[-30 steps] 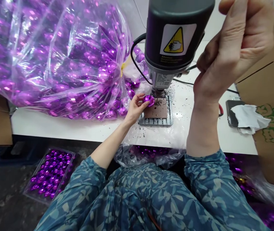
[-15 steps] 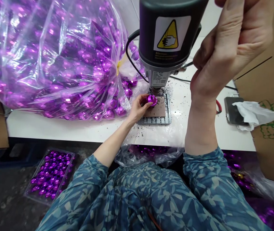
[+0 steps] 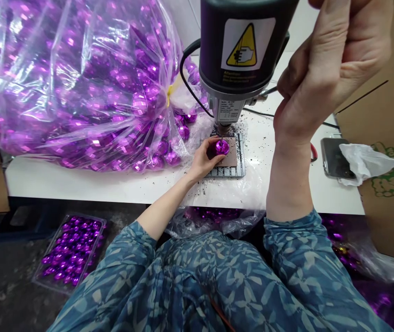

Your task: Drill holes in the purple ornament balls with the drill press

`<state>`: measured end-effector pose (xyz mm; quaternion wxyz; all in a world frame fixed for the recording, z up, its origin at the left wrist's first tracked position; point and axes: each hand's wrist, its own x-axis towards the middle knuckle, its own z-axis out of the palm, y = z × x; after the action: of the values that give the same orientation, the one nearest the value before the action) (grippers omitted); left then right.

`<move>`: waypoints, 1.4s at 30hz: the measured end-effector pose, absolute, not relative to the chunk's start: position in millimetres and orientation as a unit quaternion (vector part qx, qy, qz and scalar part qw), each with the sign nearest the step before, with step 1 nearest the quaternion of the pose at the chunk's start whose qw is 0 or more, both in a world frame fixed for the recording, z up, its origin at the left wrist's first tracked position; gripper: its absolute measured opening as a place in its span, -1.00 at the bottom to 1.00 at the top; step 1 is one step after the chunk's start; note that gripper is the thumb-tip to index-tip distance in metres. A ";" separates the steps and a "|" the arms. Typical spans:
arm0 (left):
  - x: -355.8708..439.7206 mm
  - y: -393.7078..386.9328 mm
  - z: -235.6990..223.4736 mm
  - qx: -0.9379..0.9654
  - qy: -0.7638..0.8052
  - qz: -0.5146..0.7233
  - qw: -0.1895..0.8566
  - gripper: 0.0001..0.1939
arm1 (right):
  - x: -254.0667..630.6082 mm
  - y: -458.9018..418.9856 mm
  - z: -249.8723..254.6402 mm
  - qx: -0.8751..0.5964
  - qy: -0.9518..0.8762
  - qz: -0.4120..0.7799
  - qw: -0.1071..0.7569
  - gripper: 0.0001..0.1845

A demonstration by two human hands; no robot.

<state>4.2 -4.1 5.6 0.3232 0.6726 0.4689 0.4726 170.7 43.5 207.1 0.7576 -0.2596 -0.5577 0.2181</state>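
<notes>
My left hand (image 3: pixel 202 161) holds a shiny purple bauble (image 3: pixel 222 147) in its fingertips, directly under the tip of a drill bit (image 3: pixel 223 131). The bit sits in the chuck of a grey bench drill (image 3: pixel 241 46) with a yellow hand-warning label. Bit and bauble look very close, but I cannot tell if they touch. Below them lie a brown pad (image 3: pixel 231 159) and a slotted metal base (image 3: pixel 226 171). My right hand (image 3: pixel 324 69) is raised beside the drill, its fingers curled around a thin dark lever (image 3: pixel 269 91).
A large clear bag (image 3: pixel 68 92) of purple baubles fills the left of the white table (image 3: pixel 79 182), with dark shavings scattered near the drill. A phone (image 3: pixel 333 159), tissue (image 3: pixel 367 161), red-handled tool (image 3: pixel 313 153) and cardboard box (image 3: pixel 383 92) are right. A tray (image 3: pixel 68 251) of baubles sits below.
My left hand has moved right, carrying the bauble from beside the bit to directly under it. My right hand stays on the lever, with little visible movement.
</notes>
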 end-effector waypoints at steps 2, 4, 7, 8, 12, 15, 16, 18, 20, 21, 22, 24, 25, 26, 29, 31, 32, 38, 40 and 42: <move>6.0 -4.7 4.6 0.663 0.467 0.472 0.345 -0.43 | 169.4 41.5 208.6 -0.218 -0.500 0.160 0.823 -0.47; 6.7 -4.6 3.8 0.658 0.465 0.475 0.354 -0.43 | 168.7 38.6 208.6 -0.177 -0.495 0.143 0.839 -0.54; 6.4 -4.2 2.8 0.654 0.460 0.486 0.354 -0.42 | 169.2 31.5 203.0 -0.158 -0.503 0.144 0.838 -0.67; 6.2 -4.1 2.4 0.654 0.459 0.487 0.353 -0.41 | 169.4 28.4 199.9 -0.159 -0.504 0.144 0.837 -0.70; 5.6 -3.2 -0.2 0.659 0.456 0.487 0.348 -0.41 | 168.2 14.9 187.1 -0.173 -0.495 0.123 0.842 -0.71; 5.2 -2.5 -2.4 0.664 0.446 0.491 0.345 -0.41 | 166.2 8.2 180.5 -0.203 -0.490 0.100 0.842 -0.60; 5.1 -2.4 -3.0 0.666 0.442 0.493 0.343 -0.41 | 165.9 7.5 178.5 -0.212 -0.491 0.095 0.840 -0.59; 4.8 -2.5 -3.5 0.668 0.436 0.497 0.341 -0.40 | 166.4 8.3 173.8 -0.217 -0.497 0.088 0.836 -0.60; 4.7 -2.9 -3.2 0.668 0.433 0.500 0.340 -0.40 | 167.8 11.6 168.0 -0.203 -0.503 0.078 0.836 -0.64; 4.7 -3.2 -2.9 0.668 0.434 0.499 0.341 -0.40 | 168.7 13.6 164.8 -0.192 -0.504 0.075 0.839 -0.66; 4.7 -3.4 -2.5 0.668 0.435 0.498 0.342 -0.41 | 169.4 15.5 161.5 -0.181 -0.503 0.070 0.842 -0.67; 4.6 -3.9 -1.8 0.667 0.437 0.496 0.345 -0.41 | 170.3 18.9 155.3 -0.167 -0.502 0.065 0.846 -0.71; 4.6 -4.1 -1.6 0.667 0.437 0.496 0.345 -0.41 | 170.4 20.3 152.6 -0.161 -0.501 0.061 0.848 -0.73; 4.6 -4.3 -1.4 0.668 0.435 0.496 0.345 -0.41 | 170.3 21.5 150.2 -0.157 -0.501 0.055 0.849 -0.74; 5.0 -4.8 -1.2 0.667 0.432 0.501 0.342 -0.41 | 169.5 25.7 144.4 -0.156 -0.502 0.033 0.850 -0.71; 5.5 -5.1 -1.1 0.664 0.431 0.506 0.343 -0.41 | 169.8 29.5 139.7 -0.163 -0.507 0.026 0.846 -0.65; 5.8 -5.3 -1.1 0.662 0.430 0.508 0.345 -0.41 | 170.4 31.4 136.5 -0.163 -0.509 0.025 0.845 -0.63; 6.5 -6.1 -2.2 0.652 0.425 0.522 0.348 -0.38 | 173.3 32.3 118.3 -0.126 -0.521 0.023 0.844 -0.73; 6.7 -5.2 -3.3 0.654 0.423 0.524 0.346 -0.39 | 170.8 27.7 128.6 -0.118 -0.513 0.029 0.850 -0.75; 7.5 -3.7 -4.2 0.656 0.423 0.522 0.344 -0.42 | 168.0 23.9 151.1 -0.122 -0.487 0.048 0.863 -0.79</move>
<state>7.5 -3.7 -4.2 0.3444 0.6558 0.4233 0.5217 168.0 23.9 151.1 0.8634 -0.1222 -0.4871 0.0483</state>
